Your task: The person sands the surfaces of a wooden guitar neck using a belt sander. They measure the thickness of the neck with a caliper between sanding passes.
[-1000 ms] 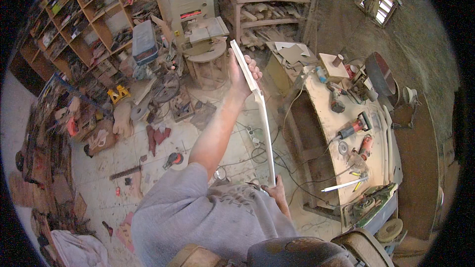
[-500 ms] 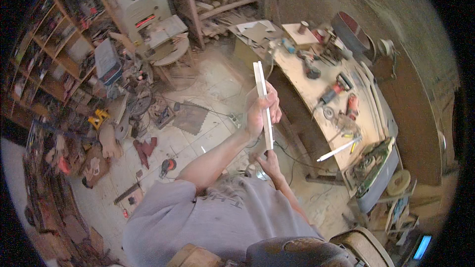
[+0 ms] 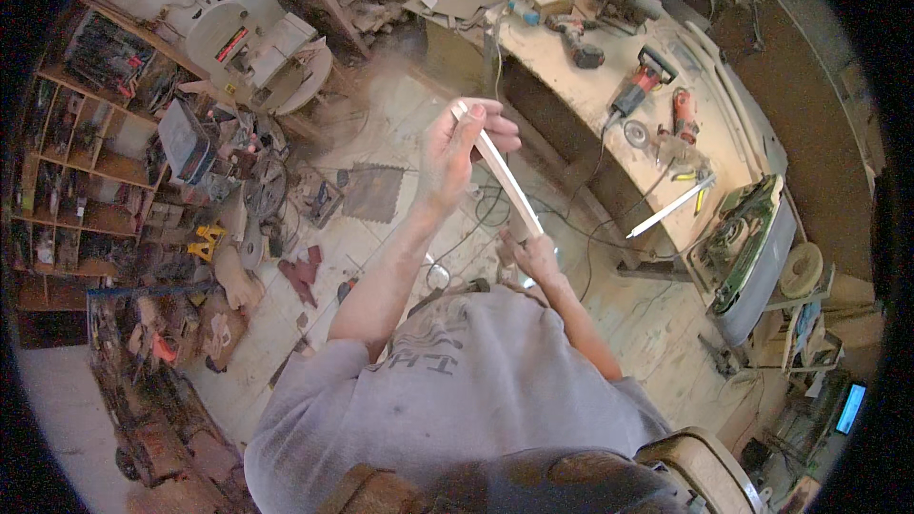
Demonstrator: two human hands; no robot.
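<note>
Slanting from upper left to lower right in front of my shirt is a long, narrow, pale strip of wood (image 3: 505, 176). My left hand (image 3: 455, 148) grips it at the upper end, with the thumb pressed along it and the other fingers reaching past it. Lower down, my right hand (image 3: 531, 257) has its fingers wrapped around the other end. Just to the right stands a dusty workbench (image 3: 562, 76) carrying a red-and-black power tool (image 3: 636, 84), a red grinder (image 3: 684, 114) and a white strip (image 3: 666, 209).
A green sander (image 3: 747, 243) sits at the bench's near end. A beige band saw (image 3: 249, 48) and cubby shelving (image 3: 124, 190) stand left and behind. Cables, scraps and a yellow stand (image 3: 205, 240) lie on the tiled floor (image 3: 381, 228), with cluttered boards (image 3: 162, 438) at lower left.
The strip has swung from upright to a slant, top toward the left, over the last half second. My right hand has come higher into view, and my head view has shifted.
</note>
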